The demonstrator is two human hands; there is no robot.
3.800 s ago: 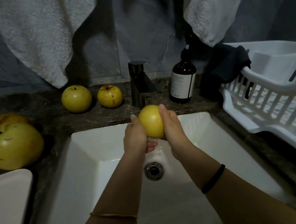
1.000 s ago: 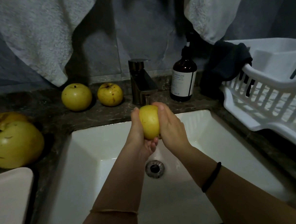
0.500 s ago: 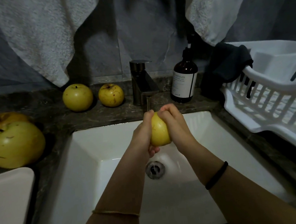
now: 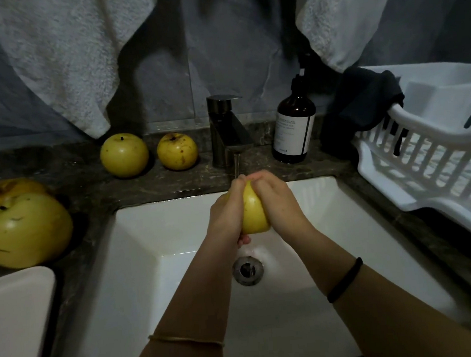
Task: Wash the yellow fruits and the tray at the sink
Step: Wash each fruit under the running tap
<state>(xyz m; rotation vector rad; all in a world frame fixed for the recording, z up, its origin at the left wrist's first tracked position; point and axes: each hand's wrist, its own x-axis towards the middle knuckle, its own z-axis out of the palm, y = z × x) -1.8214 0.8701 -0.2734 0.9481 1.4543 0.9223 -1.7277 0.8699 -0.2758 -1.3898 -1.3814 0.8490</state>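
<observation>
1. Both hands are over the sink [image 4: 155,239], up near its back edge. The left hand [image 4: 228,215] and the right hand [image 4: 279,200] grip one yellow fruit [image 4: 255,213] between them, a palm on each side and fingers curled over the top until the tips nearly meet.
2. A thin stream of water [image 4: 236,165] falls from the tap [image 4: 226,128] onto the spot where the fingers come together. The drain [image 4: 247,269] lies below the hands.
3. On the dark counter [image 4: 84,183] left of the tap stand a smooth fruit [image 4: 124,155] and a speckled fruit [image 4: 177,151], side by side and just apart.
4. Farther left, a big fruit [image 4: 23,229] lies against a darker fruit [image 4: 6,191] behind it.
5. A white tray [image 4: 15,319] sits at the lower left, just in front of the big fruit.
6. Right of the tap stands a brown pump bottle [image 4: 293,129]. Beyond it a dark cloth [image 4: 363,102] hangs over the rim of a white dish rack [image 4: 427,148].
7. A left towel [image 4: 61,51] and a right towel [image 4: 340,17] hang on the wall above.
8. The right wrist wears a black band [image 4: 344,280], and the left forearm a thin bangle [image 4: 184,339].
</observation>
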